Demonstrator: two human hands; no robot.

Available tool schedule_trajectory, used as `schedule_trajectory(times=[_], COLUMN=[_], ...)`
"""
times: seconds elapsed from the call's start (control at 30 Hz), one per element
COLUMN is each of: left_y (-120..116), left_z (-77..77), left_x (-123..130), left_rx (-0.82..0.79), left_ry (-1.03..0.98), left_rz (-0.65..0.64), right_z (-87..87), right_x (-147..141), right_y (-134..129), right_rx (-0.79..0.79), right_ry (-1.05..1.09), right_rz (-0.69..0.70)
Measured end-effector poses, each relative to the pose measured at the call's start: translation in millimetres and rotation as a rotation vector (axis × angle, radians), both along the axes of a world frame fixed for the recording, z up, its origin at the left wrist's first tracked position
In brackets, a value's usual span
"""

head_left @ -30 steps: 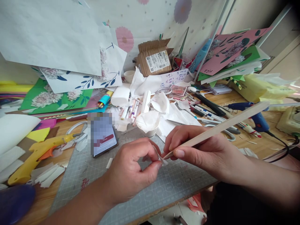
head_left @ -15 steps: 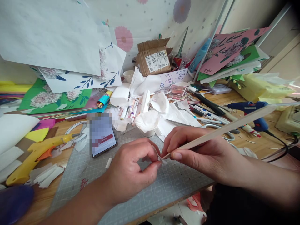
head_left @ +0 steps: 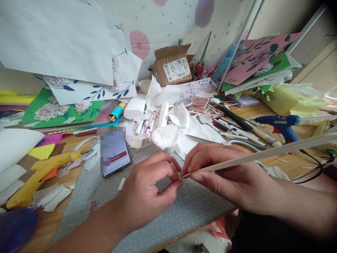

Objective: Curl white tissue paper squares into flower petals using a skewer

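My left hand (head_left: 151, 188) is closed in a pinch, thumb against forefinger, on a small whitish piece of paper, mostly hidden by the fingers. Between the thumb and fingers of my right hand (head_left: 234, 177) is a long, thin, pale strip (head_left: 265, 154); whether it is paper or wood I cannot tell. The strip slants up to the right, and its narrow end meets the small piece at my left fingertips. Both hands hover above a grey cutting mat (head_left: 105, 200). Just behind them stands a white paper cup (head_left: 164, 138) with tissue in it.
A phone (head_left: 116, 153) lies left on the mat, near a yellow glue gun (head_left: 44, 175). Markers, paper scraps and scissors (head_left: 242, 143) crowd the back. A blue glue gun (head_left: 283, 123) and its cord are at right, a cardboard box (head_left: 172, 66) behind.
The outer end of the strip has dropped lower as my right hand tilted it. My left hand has stayed nearly in place, its fingertips still pinched.
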State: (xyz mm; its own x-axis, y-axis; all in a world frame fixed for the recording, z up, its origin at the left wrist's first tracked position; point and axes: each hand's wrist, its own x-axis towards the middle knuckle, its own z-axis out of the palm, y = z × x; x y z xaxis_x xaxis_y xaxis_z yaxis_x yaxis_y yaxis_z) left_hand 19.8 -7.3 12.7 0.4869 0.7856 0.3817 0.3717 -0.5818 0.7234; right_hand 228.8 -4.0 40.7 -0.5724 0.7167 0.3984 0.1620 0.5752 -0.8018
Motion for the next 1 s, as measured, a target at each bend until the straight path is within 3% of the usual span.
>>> schedule_trajectory(times=[0.17,0.43,0.67,0.83,1.0], left_y=[0,2,1,2,3], left_z=[-2.2,-1.6,-3.1,-2.4,-1.5], left_x=[-2,-2,2,0,-2], left_rx=[-0.035,-0.414,-0.570,-0.583,-0.584], left_ry=[-0.006,-0.136,-0.231,-0.262,-0.278], left_rz=[0.058,0.002,0.055,0.039,0.030], right_z=[-4.8,-4.9,-6.3,-7.7,-15.2], right_x=[0,-2,-4,-6,-5], right_y=[0,0,-1,2,7], right_rx=[-0.083,-0.042,-0.015,-0.152,-0.454], right_ry=[0.083,0.089,0.081,0.166,0.314], right_rz=[-0.039,-0.041,-0.028,-0.040,-0.018])
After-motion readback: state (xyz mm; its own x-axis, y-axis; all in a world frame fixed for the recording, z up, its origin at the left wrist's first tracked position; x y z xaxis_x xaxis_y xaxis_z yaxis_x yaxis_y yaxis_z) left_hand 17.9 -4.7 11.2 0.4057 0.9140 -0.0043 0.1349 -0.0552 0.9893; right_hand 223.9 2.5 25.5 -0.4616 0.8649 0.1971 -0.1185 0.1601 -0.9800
